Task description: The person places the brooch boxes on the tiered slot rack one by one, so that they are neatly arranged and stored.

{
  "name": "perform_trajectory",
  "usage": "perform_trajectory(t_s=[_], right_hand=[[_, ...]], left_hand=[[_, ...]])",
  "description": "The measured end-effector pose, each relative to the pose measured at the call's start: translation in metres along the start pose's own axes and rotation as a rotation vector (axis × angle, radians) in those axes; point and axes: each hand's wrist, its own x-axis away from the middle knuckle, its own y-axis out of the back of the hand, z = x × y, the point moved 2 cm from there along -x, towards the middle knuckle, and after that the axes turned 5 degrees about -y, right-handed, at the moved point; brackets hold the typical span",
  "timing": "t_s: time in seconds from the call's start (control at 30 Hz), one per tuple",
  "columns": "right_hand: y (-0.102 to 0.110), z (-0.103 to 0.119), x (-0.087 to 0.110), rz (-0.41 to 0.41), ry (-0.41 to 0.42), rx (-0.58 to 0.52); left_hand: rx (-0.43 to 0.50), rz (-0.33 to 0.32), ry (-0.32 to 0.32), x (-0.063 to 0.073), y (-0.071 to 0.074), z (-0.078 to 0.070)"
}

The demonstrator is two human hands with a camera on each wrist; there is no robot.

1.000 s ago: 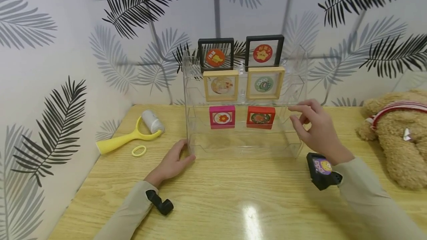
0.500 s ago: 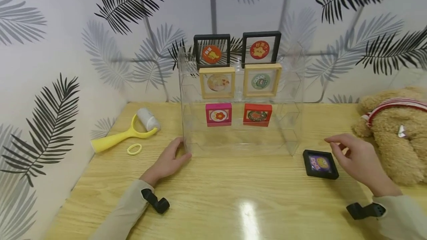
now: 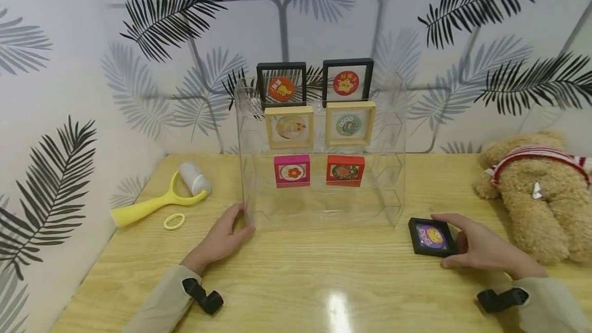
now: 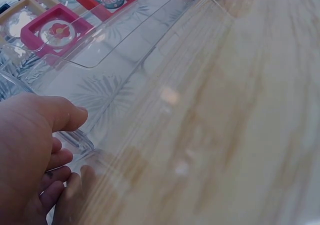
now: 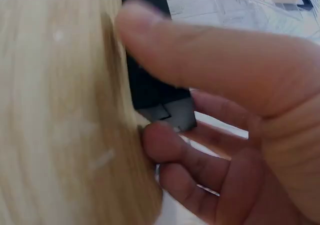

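Note:
A clear acrylic display rack [image 3: 324, 215] stands on the table. Two black frames [image 3: 348, 60], two light wooden frames [image 3: 350, 104], a magenta frame [image 3: 292, 171] and a red frame [image 3: 345, 170] sit in its tiers. My left hand [image 3: 221, 238] rests at the rack's lower left corner, thumb in front and fingers along the side, relaxed. To the rack's right, my right hand [image 3: 485, 248] grips a small black picture frame [image 3: 432, 237] with a purple and yellow picture. In the right wrist view, the thumb lies across the black frame [image 5: 150, 87], with fingers beneath its end.
At the left lie a yellow-handled roller [image 3: 159, 204] with a grey-white cylinder, and a yellow ring [image 3: 174, 221]. A brown teddy bear [image 3: 532, 199] with a striped band sits at the right. Behind the wooden table [image 3: 277, 281] is a leaf-patterned wall [image 3: 240, 24].
My right hand has moved away from the rack's right side to the black picture frame and taken hold of its right end. My left hand has stayed at the rack's corner.

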Motion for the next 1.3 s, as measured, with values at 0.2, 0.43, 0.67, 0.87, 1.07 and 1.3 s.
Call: perform_trajectory(t_s=[0.2,0.43,0.67,0.87,1.07,1.3], right_hand=[[0.004,-0.004,0.002,0.026,-0.043,-0.134],[0.001,0.01,0.0,0.18,0.001,-0.442],[-0.002,0.05,-0.014,0.313,0.125,-0.592],[-0.016,0.08,-0.05,0.259,0.131,-0.566],[-0.03,0.115,-0.093,0.195,0.156,-0.507],[-0.049,0.14,-0.139,-0.026,0.126,-0.477]], left_hand=[[0.011,0.001,0.009,-0.001,-0.001,0.002],[-0.005,0.004,-0.009,0.002,-0.001,0.001],[0.01,0.003,0.004,0.001,-0.002,0.0],[0.001,0.006,-0.003,0.0,0.0,0.0],[0.011,-0.001,-0.005,0.001,0.001,-0.003],[0.014,0.008,0.005,0.001,0.001,0.0]])
